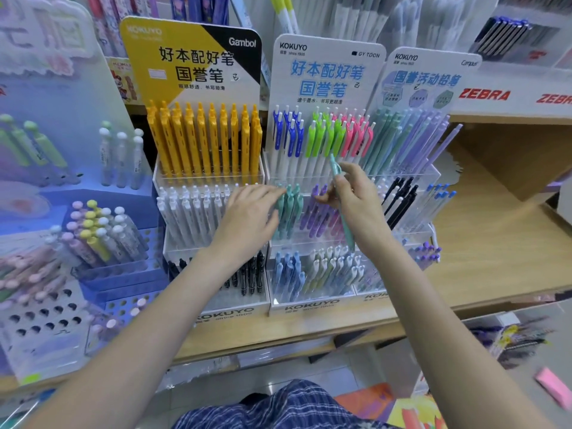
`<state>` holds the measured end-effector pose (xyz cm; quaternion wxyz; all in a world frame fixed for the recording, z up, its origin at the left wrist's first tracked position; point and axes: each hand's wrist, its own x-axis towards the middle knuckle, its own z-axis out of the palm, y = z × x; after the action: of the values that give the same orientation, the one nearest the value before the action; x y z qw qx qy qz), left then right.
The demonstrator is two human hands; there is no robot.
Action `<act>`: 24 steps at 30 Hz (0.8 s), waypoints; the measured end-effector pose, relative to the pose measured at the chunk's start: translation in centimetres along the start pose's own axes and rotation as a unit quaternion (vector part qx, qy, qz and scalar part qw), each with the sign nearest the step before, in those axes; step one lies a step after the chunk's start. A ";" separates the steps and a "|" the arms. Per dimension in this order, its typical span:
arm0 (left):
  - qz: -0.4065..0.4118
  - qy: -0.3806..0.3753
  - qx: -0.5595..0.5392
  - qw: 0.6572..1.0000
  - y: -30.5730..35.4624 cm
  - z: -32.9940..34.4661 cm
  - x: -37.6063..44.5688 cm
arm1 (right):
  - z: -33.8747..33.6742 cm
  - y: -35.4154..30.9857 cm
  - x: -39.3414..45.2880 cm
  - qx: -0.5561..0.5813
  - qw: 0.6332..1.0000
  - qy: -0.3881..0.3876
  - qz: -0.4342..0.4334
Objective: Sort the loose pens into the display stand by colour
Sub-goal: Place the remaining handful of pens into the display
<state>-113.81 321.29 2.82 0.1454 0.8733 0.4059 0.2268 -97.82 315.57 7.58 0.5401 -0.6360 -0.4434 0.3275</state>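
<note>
teal pen [335, 171] is pinched by right hand [356, 202], centre frame.
teal row [288, 209] is touched by left hand's [250, 212] straight fingers; purple slot [318, 209] could be entered by mistake.

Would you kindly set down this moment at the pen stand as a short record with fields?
setting: shop shelf with tiered pen displays
left hand: fingers straight, touching the teal pens in the middle tier
right hand: pinches a loose teal pen, upright
stand: white Kokuyo display, pens grouped by colour
neighbours: purple pens right of the teal group; yellow pens on the next stand
</note>
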 end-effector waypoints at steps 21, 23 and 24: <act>0.076 0.044 0.066 0.994 -2.4 0.9 -0.6 | 1.0 4.8 -0.7 -0.171 0.973 0.121 -0.095; 0.073 0.044 0.062 0.994 -2.3 0.9 -0.6 | 0.9 4.9 -0.3 -0.190 0.971 0.119 -0.080; 0.070 0.043 0.061 0.995 -2.3 1.0 -0.6 | 1.1 5.0 -0.3 -0.202 0.970 0.108 -0.077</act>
<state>-115.13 322.22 0.82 0.0586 0.8964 0.3623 0.2485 -97.91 315.60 2.42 0.4687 -0.7273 -0.4872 0.1184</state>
